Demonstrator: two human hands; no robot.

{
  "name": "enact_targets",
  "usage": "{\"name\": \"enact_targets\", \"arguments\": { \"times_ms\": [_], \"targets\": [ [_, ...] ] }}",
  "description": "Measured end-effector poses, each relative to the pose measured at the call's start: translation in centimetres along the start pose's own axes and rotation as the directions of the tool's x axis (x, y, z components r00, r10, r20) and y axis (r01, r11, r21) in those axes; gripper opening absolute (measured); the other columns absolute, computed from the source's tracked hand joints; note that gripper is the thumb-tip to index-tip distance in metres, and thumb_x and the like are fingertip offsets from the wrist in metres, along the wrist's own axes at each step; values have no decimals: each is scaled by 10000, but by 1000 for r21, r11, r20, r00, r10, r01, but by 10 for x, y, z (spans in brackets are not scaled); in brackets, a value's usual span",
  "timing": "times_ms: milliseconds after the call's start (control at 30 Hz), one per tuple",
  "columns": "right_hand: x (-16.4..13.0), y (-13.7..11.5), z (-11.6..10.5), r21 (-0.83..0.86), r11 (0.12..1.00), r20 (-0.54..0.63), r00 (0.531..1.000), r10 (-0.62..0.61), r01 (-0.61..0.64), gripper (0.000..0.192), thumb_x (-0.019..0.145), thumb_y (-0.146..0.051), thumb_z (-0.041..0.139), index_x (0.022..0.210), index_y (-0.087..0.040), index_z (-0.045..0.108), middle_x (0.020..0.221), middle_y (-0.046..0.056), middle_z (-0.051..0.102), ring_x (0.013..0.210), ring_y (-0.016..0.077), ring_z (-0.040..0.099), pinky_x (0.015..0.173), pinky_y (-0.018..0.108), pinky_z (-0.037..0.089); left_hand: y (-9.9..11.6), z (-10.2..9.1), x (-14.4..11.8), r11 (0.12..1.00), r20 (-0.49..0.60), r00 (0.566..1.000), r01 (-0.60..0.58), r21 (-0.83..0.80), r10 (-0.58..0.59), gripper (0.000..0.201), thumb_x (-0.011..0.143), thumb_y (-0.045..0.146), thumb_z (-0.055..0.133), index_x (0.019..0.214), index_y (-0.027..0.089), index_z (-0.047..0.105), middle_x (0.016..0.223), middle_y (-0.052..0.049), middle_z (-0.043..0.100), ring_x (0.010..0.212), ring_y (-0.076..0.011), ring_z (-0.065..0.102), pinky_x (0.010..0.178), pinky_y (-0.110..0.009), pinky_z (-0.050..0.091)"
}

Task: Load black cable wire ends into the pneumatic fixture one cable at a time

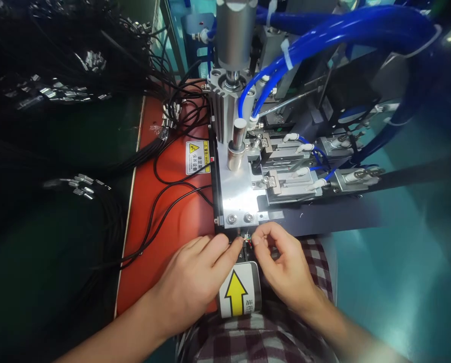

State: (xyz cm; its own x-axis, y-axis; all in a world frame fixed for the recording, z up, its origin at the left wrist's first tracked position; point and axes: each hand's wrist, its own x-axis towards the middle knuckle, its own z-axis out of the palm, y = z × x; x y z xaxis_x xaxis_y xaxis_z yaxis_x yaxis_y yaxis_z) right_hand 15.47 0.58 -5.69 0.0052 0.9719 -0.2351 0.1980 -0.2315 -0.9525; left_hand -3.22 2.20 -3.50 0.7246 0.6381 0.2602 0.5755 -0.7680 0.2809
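Fine coloured wires (247, 239) sit between the two hands, at the front edge of the bright metal plate (238, 194), arrow label (236, 292) just on the person's side. Left hand (195, 272) comes in palm down, fingertips right beside the wires; can't tell from here if they're clamped on any. Right hand (286, 262) has thumb and forefinger drawn close at the other side; actual pinch on a strand too small to confirm. To do this well, I'd say: steady with the left, make small right-hand adjustments, keep strands separated, don't tug. Black cable (152, 222) loops over the red surface (165, 222); slack there should help avoid pull.
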Motion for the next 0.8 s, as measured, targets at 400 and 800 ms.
{"name": "enact_targets", "arguments": {
  "times_ms": [400, 800],
  "targets": [
    [1, 10, -3, 344, 912, 179, 969, 171, -224, 265, 838, -437, 616, 790, -183, 564, 558, -52, 518, 516, 114, 490, 535, 245, 389, -1, 3, -4, 1000, 8, 1000, -4, -8, 4, 328, 952, 105, 349, 1209, 59, 548, 800, -65, 577, 654, -176, 525, 571, -302, 469],
    [3, 18, -6, -124, 954, 44, 962, -269, 273, 78, 878, -159, 523, 815, -199, 546, 739, 7, 556, 668, 150, 519, 620, 282, 433, -1, 1, -3, 1000, -17, 1000, -13, -13, 13, 325, 952, 96, 346, 1205, 51, 546, 791, -61, 571, 655, -173, 524, 562, -300, 472]
  ]
}}
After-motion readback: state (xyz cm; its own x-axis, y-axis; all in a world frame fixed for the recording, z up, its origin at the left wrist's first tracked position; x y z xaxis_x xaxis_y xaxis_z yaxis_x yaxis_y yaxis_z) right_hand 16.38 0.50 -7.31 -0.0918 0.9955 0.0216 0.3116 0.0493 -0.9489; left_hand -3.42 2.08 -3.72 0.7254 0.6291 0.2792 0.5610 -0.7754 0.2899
